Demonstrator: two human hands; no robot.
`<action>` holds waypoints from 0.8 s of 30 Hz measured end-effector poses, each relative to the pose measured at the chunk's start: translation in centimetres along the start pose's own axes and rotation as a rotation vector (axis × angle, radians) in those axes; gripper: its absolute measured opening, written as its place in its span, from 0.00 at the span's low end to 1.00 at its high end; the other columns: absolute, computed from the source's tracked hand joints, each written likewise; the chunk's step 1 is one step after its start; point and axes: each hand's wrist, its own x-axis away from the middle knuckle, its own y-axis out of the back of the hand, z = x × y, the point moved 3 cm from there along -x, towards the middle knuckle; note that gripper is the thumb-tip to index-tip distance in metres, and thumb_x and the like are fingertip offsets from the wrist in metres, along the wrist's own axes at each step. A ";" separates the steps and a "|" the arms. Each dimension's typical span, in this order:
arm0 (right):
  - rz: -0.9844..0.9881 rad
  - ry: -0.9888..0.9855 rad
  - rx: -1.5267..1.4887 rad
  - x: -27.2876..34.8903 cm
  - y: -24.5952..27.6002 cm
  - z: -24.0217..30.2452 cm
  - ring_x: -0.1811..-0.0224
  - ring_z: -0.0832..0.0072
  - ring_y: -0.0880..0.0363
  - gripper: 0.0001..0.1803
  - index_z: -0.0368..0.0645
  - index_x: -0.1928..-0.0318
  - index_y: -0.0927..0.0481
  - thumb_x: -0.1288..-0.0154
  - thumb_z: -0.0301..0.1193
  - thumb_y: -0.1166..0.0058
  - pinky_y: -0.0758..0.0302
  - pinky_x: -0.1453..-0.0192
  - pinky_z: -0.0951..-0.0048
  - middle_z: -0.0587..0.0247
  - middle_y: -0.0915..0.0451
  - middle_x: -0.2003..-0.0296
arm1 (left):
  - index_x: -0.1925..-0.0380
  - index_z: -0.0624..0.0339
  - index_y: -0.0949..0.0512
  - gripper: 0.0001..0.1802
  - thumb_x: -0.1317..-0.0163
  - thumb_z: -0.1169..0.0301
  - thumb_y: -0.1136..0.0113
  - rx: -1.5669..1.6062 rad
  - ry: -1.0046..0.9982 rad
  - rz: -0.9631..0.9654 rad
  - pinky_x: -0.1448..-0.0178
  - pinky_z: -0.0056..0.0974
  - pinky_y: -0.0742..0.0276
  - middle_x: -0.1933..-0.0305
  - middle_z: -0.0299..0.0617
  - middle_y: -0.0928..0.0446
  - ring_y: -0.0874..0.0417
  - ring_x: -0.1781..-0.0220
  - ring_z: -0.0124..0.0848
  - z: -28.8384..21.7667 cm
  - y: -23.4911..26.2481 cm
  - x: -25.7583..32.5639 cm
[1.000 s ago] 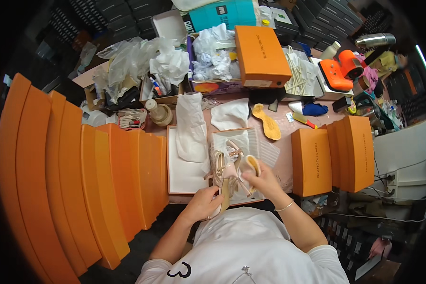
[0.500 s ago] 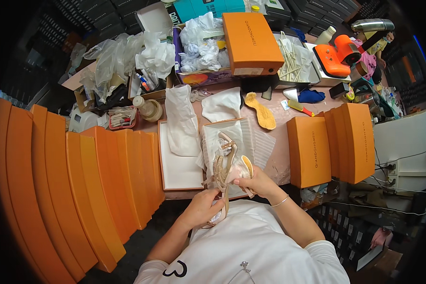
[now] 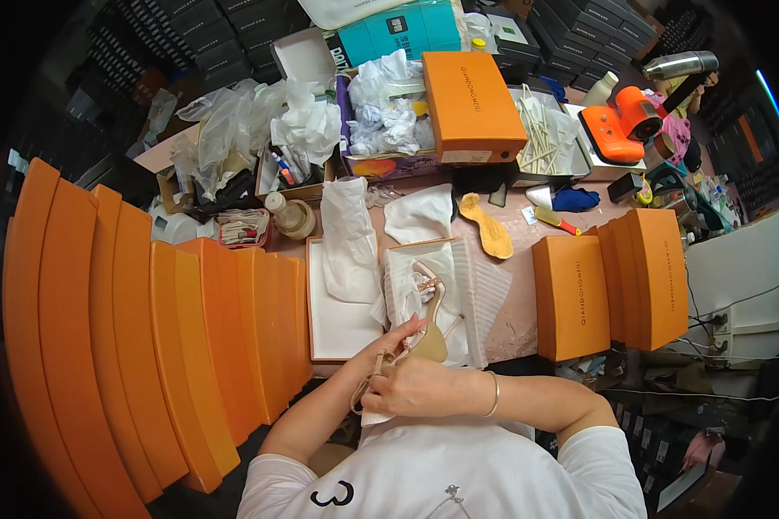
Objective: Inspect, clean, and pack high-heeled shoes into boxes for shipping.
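Observation:
A gold high-heeled sandal (image 3: 428, 322) with thin straps lies over white tissue paper in an open orange shoe box (image 3: 464, 294) in front of me. My right hand (image 3: 420, 387) closes over the sandal's near end and straps at the box's front edge. My left hand (image 3: 386, 344) is beside it, fingers pinching the straps of the same sandal. A white cloth bag (image 3: 349, 240) lies over the box lid (image 3: 331, 333) to the left.
A long row of orange shoe boxes (image 3: 160, 346) stands on my left, and three more orange boxes (image 3: 610, 281) on my right. A tan insole (image 3: 487, 227), a red-handled tool (image 3: 556, 221), crumpled paper, plastic bags and an orange device (image 3: 619, 130) crowd the back.
Both hands have drawn nearer to my body with the sandal, so its front end now sits at the box's near edge. My right hand has closed over the straps.

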 end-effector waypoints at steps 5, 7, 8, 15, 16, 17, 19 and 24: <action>-0.010 -0.068 -0.241 1.0 0.7 0.8 0.67 0.63 0.20 0.08 0.41 0.67 0.27 0.49 0.28 0.45 0.24 0.69 0.67 0.57 0.23 0.69 | 0.35 0.56 0.36 0.34 0.38 0.53 0.45 0.345 0.097 0.078 0.40 0.45 0.24 0.43 0.48 0.26 0.22 0.46 0.46 1.8 -2.0 -1.3; -0.185 -0.266 -0.393 2.0 4.2 -0.8 0.61 0.60 0.21 0.12 0.42 0.62 0.27 0.49 0.26 0.43 0.23 0.64 0.66 0.55 0.24 0.63 | 0.34 0.56 0.38 0.33 0.37 0.56 0.48 0.392 -0.141 0.129 0.39 0.45 0.25 0.40 0.47 0.27 0.23 0.43 0.46 0.3 -3.5 0.8; -0.320 -0.461 -0.452 3.4 6.0 -2.0 0.59 0.57 0.22 0.14 0.42 0.60 0.27 0.49 0.24 0.41 0.23 0.61 0.64 0.54 0.25 0.61 | 0.31 0.55 0.43 0.35 0.37 0.57 0.52 0.449 -0.075 0.271 0.34 0.45 0.30 0.35 0.47 0.32 0.27 0.38 0.44 0.8 -1.4 0.1; -0.237 -0.787 -0.264 8.2 2.6 -1.5 0.64 0.53 0.23 0.14 0.44 0.58 0.26 0.47 0.23 0.45 0.24 0.64 0.58 0.57 0.27 0.61 | 0.29 0.57 0.46 0.36 0.34 0.54 0.56 0.186 -0.352 0.280 0.34 0.40 0.32 0.34 0.47 0.35 0.29 0.37 0.38 -0.9 -3.3 2.4; -0.323 -0.658 -0.261 7.4 0.6 -0.6 0.65 0.55 0.21 0.16 0.43 0.58 0.24 0.50 0.21 0.44 0.24 0.67 0.59 0.55 0.25 0.64 | 0.30 0.58 0.46 0.36 0.34 0.54 0.56 0.163 -0.364 0.241 0.34 0.40 0.33 0.34 0.47 0.35 0.29 0.37 0.37 -0.4 -4.0 2.5; -0.375 -0.722 -0.260 7.3 -0.4 -1.5 0.66 0.56 0.21 0.16 0.44 0.58 0.24 0.51 0.21 0.44 0.24 0.67 0.60 0.55 0.25 0.65 | 0.30 0.58 0.46 0.35 0.33 0.53 0.57 0.139 -0.379 0.191 0.34 0.39 0.33 0.34 0.47 0.35 0.30 0.37 0.37 0.1 -4.4 3.0; -0.473 -0.848 -0.243 7.8 -1.2 -4.7 0.67 0.57 0.20 0.17 0.45 0.58 0.23 0.52 0.21 0.43 0.24 0.69 0.62 0.56 0.25 0.67 | 0.30 0.60 0.45 0.34 0.31 0.53 0.59 0.173 -0.330 0.089 0.33 0.39 0.35 0.35 0.47 0.34 0.30 0.37 0.35 1.0 -5.2 3.6; -0.292 -0.661 -0.286 5.9 0.9 0.5 0.71 0.55 0.23 0.11 0.44 0.66 0.28 0.52 0.24 0.44 0.25 0.71 0.60 0.57 0.25 0.70 | 0.32 0.61 0.42 0.33 0.32 0.54 0.61 0.220 -0.376 0.145 0.35 0.39 0.33 0.38 0.46 0.32 0.27 0.41 0.34 1.0 -5.3 3.9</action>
